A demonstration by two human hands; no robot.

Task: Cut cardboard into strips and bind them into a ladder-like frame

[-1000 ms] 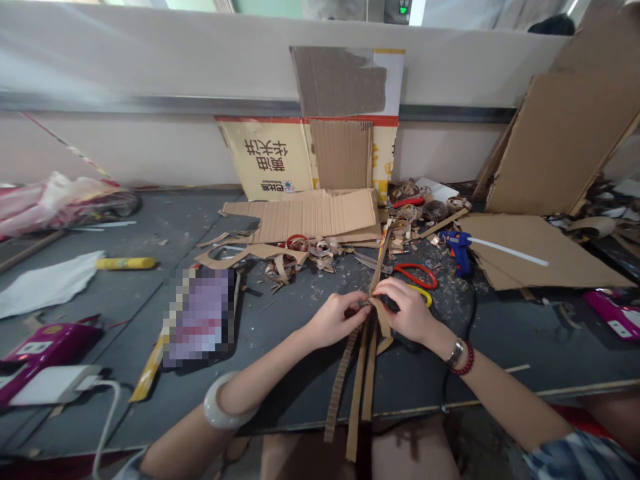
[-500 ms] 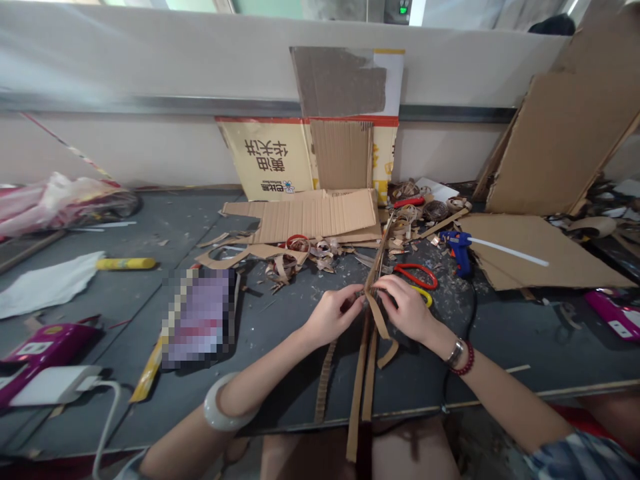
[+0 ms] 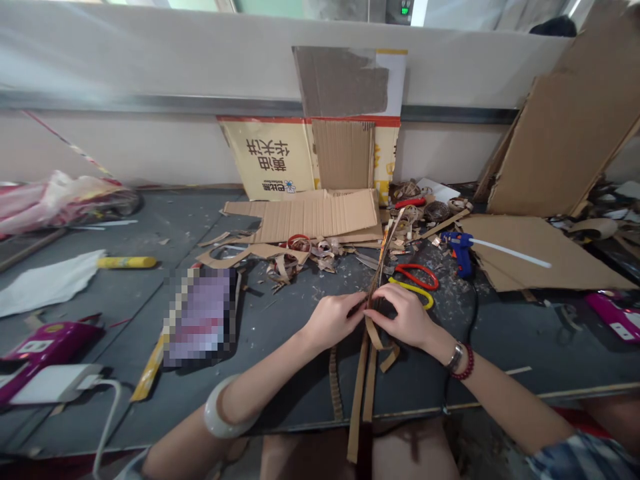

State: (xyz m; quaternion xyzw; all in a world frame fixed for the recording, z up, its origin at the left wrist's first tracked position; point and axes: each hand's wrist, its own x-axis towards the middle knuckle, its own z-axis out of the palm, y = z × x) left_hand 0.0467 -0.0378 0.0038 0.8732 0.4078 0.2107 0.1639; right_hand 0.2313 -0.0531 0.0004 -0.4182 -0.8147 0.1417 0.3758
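Narrow cardboard strips (image 3: 359, 393) run from the table's front edge up between my hands, and their far ends bunch together beyond the fingers. My left hand (image 3: 334, 321) pinches the bundle from the left. From the right, my right hand (image 3: 403, 315) pinches it at nearly the same spot, thumb and fingertips closed on the strips. A loose strip end (image 3: 389, 357) curls below my right hand. Under my left wrist hangs a ridged corrugated strip (image 3: 335, 387). Scissors with red and yellow handles (image 3: 416, 283) lie just beyond my right hand; their blades are partly hidden by the strips.
A blue glue gun (image 3: 461, 252) with a white glue stick lies at right on a cardboard sheet (image 3: 545, 247). Cut cardboard (image 3: 315, 219) and paper scraps (image 3: 285, 268) cover the back middle. At left are a yellow tube (image 3: 127, 263) and a purple power strip (image 3: 40, 350).
Both hands have shifted slightly toward me along the strips. More of the yellow scissor handle shows now. The strips' far ends have moved a little to the right.
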